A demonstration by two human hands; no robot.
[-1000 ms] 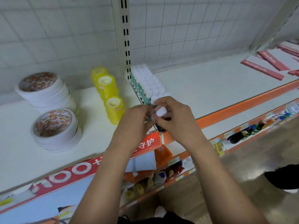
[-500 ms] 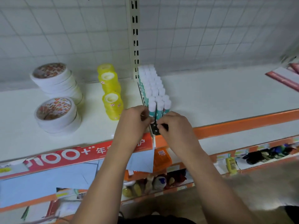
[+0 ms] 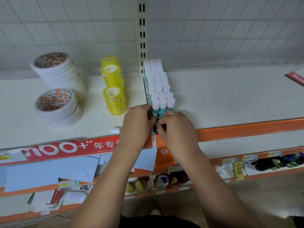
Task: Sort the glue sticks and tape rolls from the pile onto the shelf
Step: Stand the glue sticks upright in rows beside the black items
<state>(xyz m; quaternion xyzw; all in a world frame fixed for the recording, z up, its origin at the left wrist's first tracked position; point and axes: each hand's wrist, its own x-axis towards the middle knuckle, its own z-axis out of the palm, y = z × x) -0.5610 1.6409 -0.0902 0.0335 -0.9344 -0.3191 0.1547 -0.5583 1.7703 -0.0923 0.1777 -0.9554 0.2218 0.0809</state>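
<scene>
While crowded at the front edge of the shelf [image 3: 230,99], just before the standing block of glue sticks [image 3: 158,83]: right hand [image 3: 177,129] pinching a small dark piece [image 3: 155,128], left hand [image 3: 136,122] curled beside it, grip hidden, cannot tell. Just left of that hand, lying along the front edge, cap leftward: one loose glue stick [image 3: 116,130]. Probably calls for a short leftward reach by the nearer left hand.

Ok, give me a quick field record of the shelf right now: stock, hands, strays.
glue sticks: upright, block three wide
yellow tape rolls: three stacks, left of the block
white tape rolls: two stacks, far left
stray glue stick: lying flat, beside left hand
hands: left hand and right hand meet at block's front; grips unclear
</scene>
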